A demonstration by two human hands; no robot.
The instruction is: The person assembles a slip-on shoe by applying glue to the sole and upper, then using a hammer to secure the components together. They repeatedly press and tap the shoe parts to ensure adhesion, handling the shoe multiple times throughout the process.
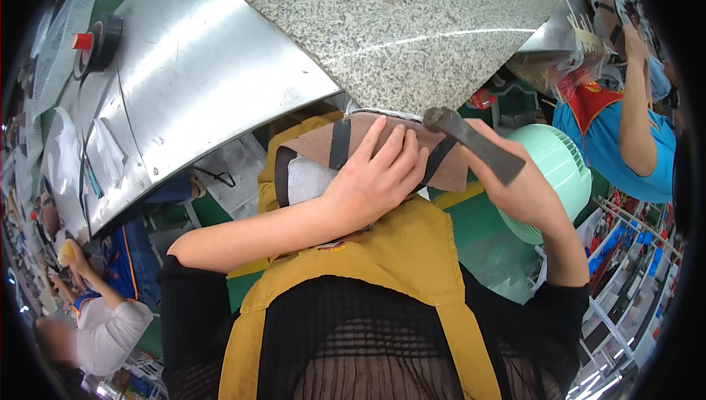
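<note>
A brown bag-like piece point(312, 143) with black straps lies across my lap, against the near corner of a speckled stone slab. White stuffing point(307, 179) shows at its open left end. My left hand point(379, 176) rests flat on the brown piece, fingers stretched toward its far edge. In my right hand point(515, 187) is a hammer point(482, 148) with a dark metal head, raised just over the right part of the piece. The hammer's handle is mostly hidden in my closed fingers. Whether the head touches the piece I cannot tell.
The stone slab point(412, 25) sits on a shiny metal table point(213, 54). A black round object with a red top point(95, 45) stands at far left. By my right arm is a mint-green fan point(548, 172). Co-workers sit at right point(618, 143) and lower left point(110, 326).
</note>
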